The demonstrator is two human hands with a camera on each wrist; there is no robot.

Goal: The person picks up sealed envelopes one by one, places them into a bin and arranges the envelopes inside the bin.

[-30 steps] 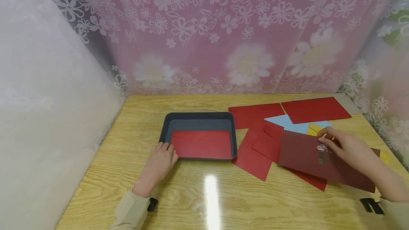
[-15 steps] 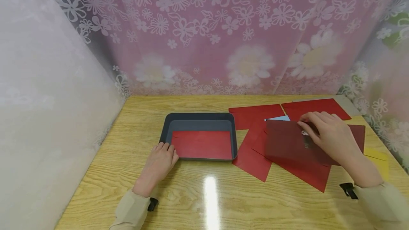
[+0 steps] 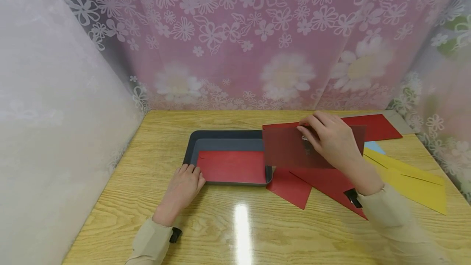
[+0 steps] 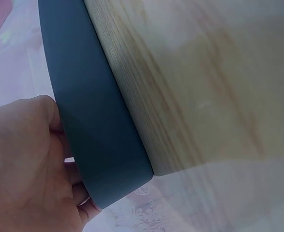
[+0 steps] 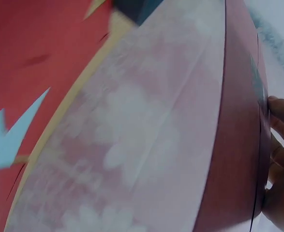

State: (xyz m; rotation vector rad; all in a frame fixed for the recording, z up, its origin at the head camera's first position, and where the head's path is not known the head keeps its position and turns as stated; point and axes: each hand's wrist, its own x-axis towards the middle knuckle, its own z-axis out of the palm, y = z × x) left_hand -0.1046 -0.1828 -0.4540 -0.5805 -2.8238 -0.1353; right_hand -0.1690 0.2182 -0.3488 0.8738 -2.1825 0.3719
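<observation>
Right hand (image 3: 331, 144) pinches maroon envelope (image 3: 281, 148) by its upper edge, long axis left-right, left end overlapping tray's (image 3: 228, 134) right rim in head view; left hand (image 3: 187, 182), farther off, has fingers gripping tray's near-left corner.

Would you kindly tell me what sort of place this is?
Probably a screened-off tabletop work area: a wood-grain table with floral sheeting behind it and pale sheeting on its left.

Tray (image 3: 228, 134) set on table (image 3: 294, 236); one envelope (image 3: 232, 167) laid inside. Loose envelopes (image 3: 416, 179) spread to right. Tray's far right corner overlapped, in head view, by held envelope (image 3: 282, 148). Curtain (image 3: 228, 64) hung behind.
</observation>
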